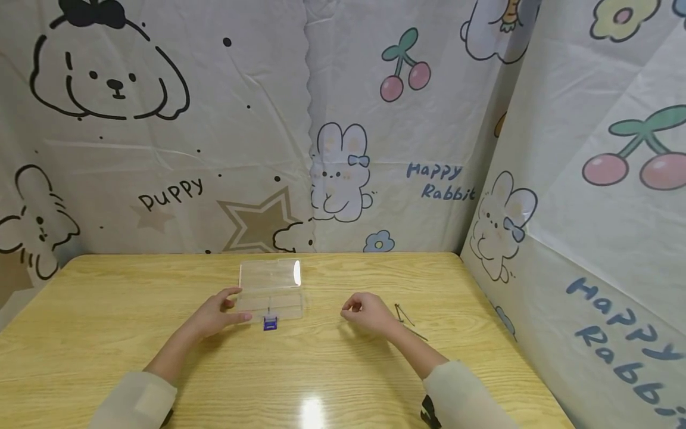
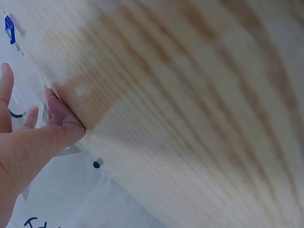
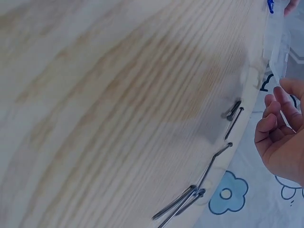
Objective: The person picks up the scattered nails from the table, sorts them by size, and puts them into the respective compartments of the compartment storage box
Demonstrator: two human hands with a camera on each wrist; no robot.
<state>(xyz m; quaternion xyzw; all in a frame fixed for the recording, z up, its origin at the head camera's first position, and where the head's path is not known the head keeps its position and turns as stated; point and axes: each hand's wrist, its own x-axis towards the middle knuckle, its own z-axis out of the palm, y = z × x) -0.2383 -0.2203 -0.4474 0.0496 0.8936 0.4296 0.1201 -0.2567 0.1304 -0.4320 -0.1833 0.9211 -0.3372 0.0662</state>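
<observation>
A clear plastic box [image 1: 286, 307] lies on the table with its transparent lid [image 1: 270, 274] swung back and a blue latch [image 1: 270, 323] at its front. At the box's left end my left hand [image 1: 217, 314] holds it, thumb at the front edge and fingers toward the back corner. To the right of the box, my right hand [image 1: 370, 313] hovers over the table with fingers loosely bent; nothing shows between them in the right wrist view. Several thin metal nails [image 3: 209, 166] lie on the table beside this hand, partly behind the wrist in the head view.
The light wood table [image 1: 257, 381] carries the box and the nails. Printed cloth [image 1: 257, 143] hangs along its back edge, and another cloth [image 1: 605, 238] runs down the right side.
</observation>
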